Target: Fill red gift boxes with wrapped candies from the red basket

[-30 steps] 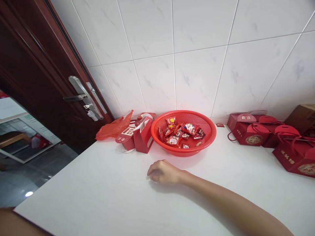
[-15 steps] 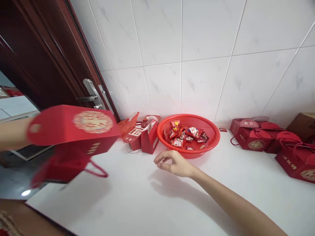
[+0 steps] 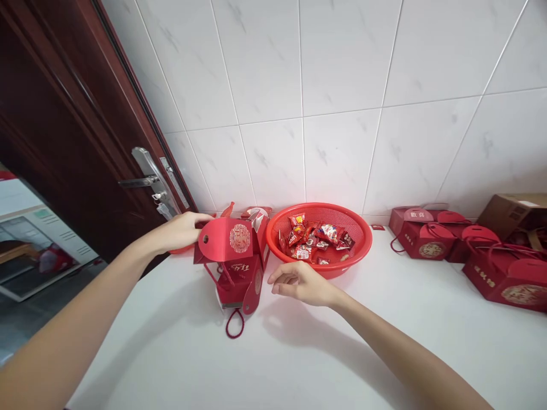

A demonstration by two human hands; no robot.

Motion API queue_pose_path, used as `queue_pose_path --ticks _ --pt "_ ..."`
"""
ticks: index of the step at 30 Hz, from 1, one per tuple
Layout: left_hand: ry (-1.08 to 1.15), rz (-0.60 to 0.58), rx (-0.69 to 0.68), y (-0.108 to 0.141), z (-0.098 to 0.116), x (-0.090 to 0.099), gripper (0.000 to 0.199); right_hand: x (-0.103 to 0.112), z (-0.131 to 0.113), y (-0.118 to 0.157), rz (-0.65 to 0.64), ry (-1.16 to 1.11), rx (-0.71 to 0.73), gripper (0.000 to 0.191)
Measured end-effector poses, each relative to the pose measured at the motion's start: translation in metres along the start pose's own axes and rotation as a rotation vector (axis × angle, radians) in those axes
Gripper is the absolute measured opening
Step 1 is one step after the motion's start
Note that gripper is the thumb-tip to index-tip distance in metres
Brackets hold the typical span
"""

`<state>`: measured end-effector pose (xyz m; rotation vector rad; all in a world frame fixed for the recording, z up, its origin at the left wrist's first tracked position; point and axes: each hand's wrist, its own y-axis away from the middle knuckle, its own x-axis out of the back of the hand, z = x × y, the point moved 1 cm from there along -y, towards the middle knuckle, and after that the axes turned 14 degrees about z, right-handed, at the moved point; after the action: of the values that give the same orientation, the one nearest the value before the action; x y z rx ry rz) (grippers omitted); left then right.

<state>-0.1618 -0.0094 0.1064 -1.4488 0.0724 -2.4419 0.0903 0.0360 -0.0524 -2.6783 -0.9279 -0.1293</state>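
My left hand grips a red cardboard candy box from its left side. Some of its fingers are hidden behind the box. The box has open rounded flaps, gold print and dark red cord handles, one of which hangs down at the front. My right hand hovers above the white table, just in front of the red plastic basket. It holds nothing, its fingers loosely curved and the thumb a little apart. Wrapped candies lie inside the basket.
Behind the held box, another red box is partly covered. Several closed red boxes stand at the right beside a brown carton. The tiled wall bounds the back, and a dark wooden door stands at the left.
My left hand has brought the red candy box from the far left to the right, setting it beside the basket, in front of the other box. My right hand has stayed nearly in place.
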Motion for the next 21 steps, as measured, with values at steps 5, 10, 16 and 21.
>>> queue_pose_path --ticks 5,10,16,21 --pt "0.028 -0.047 -0.023 0.001 0.008 0.003 0.054 0.0 -0.014 0.003 -0.05 -0.039 0.048 0.015" --pt "0.013 -0.049 -0.14 0.023 0.033 -0.028 0.053 0.016 -0.053 0.018 0.352 0.109 0.103 0.037" --pt "0.012 -0.209 -0.325 0.05 0.078 -0.07 0.04 0.043 -0.089 0.042 0.324 0.553 0.147 0.025" --pt "0.217 -0.361 -0.348 0.046 0.083 -0.112 0.023 0.051 -0.085 0.058 -0.054 0.713 0.077 0.009"
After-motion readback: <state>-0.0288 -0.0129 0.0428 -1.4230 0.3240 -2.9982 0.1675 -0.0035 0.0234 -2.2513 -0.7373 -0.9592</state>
